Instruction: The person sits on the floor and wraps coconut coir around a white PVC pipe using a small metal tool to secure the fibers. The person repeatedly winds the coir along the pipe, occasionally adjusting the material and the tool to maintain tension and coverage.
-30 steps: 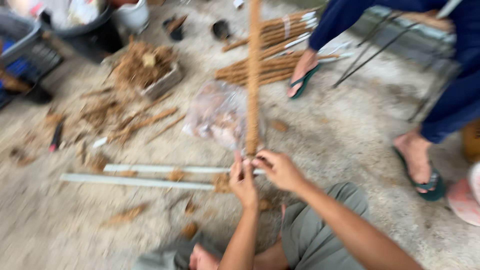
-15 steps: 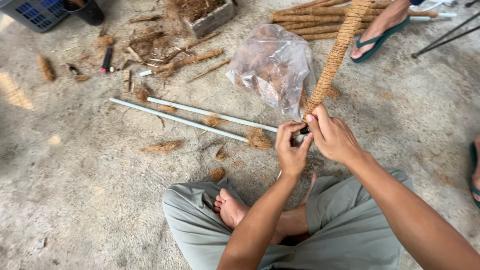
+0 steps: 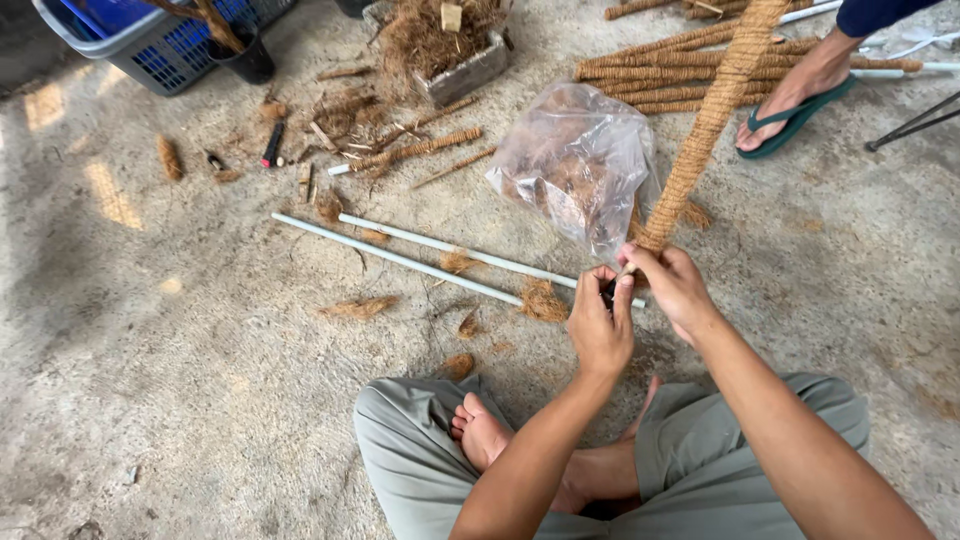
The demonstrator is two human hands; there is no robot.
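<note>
Fingers [image 3: 622, 290] of both hands pinch the lower end of a coir-wrapped pole [image 3: 700, 140], the left hand [image 3: 598, 325] and right hand [image 3: 675, 285] pressed close together around it just above the crossed legs, while the pole slants up and away to the top edge of the view. Just behind the hands lie two white pipes [image 3: 440, 255] on the concrete floor [image 3: 180, 370] amid loose tufts of fibre, with a clear plastic bag of husk [image 3: 575, 165] touching the pole's left side. Farther off lie a pile of finished poles [image 3: 660, 75], another person's sandalled foot [image 3: 795, 95], a blue basket [image 3: 150, 45] and a fibre-filled tray [image 3: 460, 60].
</note>
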